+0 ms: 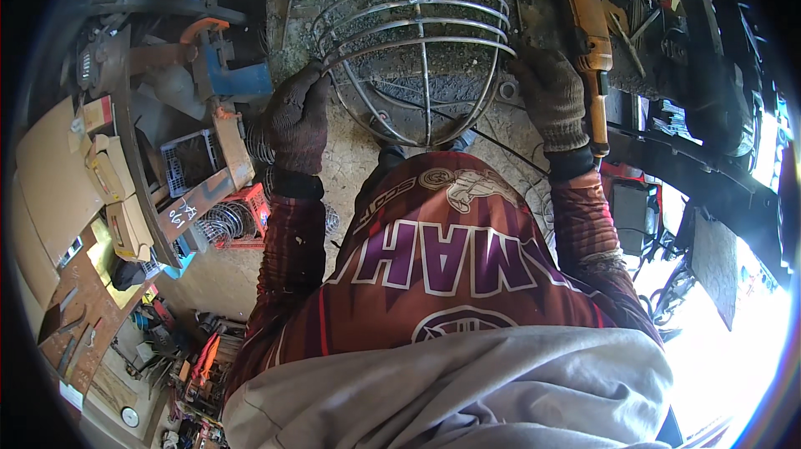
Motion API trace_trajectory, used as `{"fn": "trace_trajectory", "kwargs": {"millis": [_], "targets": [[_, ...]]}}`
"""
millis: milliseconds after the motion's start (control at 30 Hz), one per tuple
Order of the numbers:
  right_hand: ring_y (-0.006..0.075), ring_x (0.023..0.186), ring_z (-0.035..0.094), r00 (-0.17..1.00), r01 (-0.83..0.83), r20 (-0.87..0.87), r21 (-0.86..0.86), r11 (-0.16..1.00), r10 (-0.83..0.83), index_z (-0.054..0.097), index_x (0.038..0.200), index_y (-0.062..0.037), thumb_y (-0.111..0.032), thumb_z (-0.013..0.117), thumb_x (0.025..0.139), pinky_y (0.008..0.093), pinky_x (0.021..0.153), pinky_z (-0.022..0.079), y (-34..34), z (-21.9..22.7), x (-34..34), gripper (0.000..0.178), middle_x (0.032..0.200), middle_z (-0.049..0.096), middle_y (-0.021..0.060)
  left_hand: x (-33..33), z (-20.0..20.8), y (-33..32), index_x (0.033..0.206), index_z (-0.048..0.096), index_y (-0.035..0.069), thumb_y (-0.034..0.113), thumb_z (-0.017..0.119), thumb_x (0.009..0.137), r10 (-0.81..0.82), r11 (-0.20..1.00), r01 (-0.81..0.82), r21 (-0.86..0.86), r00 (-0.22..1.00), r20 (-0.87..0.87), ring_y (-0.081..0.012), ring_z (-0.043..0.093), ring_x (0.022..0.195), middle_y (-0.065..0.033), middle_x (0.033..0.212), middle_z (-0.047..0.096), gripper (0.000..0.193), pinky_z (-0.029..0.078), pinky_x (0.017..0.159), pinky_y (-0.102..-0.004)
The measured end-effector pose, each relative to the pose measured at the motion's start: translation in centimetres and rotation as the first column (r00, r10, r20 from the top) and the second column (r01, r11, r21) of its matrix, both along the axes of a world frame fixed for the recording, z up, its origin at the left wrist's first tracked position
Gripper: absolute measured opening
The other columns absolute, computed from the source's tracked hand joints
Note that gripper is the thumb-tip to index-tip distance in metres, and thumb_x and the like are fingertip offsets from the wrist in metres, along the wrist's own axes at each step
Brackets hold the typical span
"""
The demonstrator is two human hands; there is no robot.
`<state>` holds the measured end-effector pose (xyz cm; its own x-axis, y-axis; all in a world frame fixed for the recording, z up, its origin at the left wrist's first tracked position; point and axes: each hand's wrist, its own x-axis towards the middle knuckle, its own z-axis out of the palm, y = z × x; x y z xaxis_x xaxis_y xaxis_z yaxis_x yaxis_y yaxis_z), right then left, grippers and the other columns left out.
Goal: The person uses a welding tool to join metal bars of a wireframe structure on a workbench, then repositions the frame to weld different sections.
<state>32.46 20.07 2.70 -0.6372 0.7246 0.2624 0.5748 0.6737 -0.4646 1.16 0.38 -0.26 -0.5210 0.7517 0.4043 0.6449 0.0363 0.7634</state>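
A cage-like frame of bent metal rods (pixel 424 70) is held up in front of my body, near the workbench edge. Several curved bars run across it, joined by an upright rod in the middle and a rounded hoop below. My left hand (pixel 297 115), in a dark knitted glove, closes on the left end of the lowest crossbar. On the opposite end is my right hand (pixel 552 97), in a dirty grey-brown glove, its fingers curled around the rod. Parts of the fingers on both sides are hidden behind the gloves' backs.
An orange power tool (pixel 588 15) lies on the dark workbench (pixel 292 15), just right of my right hand. Metal rods stand along the far side. To the left are a blue metal piece (pixel 238 78), a red crate (pixel 259 209), wire coils (pixel 225 222) and cardboard boxes (pixel 117 178).
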Motion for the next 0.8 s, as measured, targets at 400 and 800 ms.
{"fn": "trace_trajectory", "kwargs": {"millis": [400,800], "targets": [[0.0309,0.089,0.069,1.000,-0.020,0.003,-0.017,1.000,0.020,0.075,0.110,-0.0073,-0.022,0.073,0.090,0.0396,0.077,0.055,0.28,0.38,-0.01,0.024,0.096,0.072,0.0141,-0.10,-0.13,0.18,0.109,0.074,0.001,0.003,0.076,0.089,0.008,1.000,-0.008,0.021,1.000,-0.016,-0.0225,0.074,0.097,-0.0140,0.105,0.076,0.020,0.057,0.086,-0.0335],[0.0315,0.092,0.071,0.991,0.078,-0.092,-0.191,0.978,-0.097,0.075,0.111,-0.0052,-0.026,0.074,0.091,0.0387,0.079,0.055,-0.01,0.40,-0.35,0.029,0.098,0.072,0.0162,0.20,-0.03,0.24,0.108,0.074,0.001,0.003,0.076,0.088,0.027,0.999,-0.026,0.028,0.999,-0.046,-0.0233,0.074,0.095,-0.0143,0.103,0.076,0.020,0.058,0.084,-0.0339]]}}
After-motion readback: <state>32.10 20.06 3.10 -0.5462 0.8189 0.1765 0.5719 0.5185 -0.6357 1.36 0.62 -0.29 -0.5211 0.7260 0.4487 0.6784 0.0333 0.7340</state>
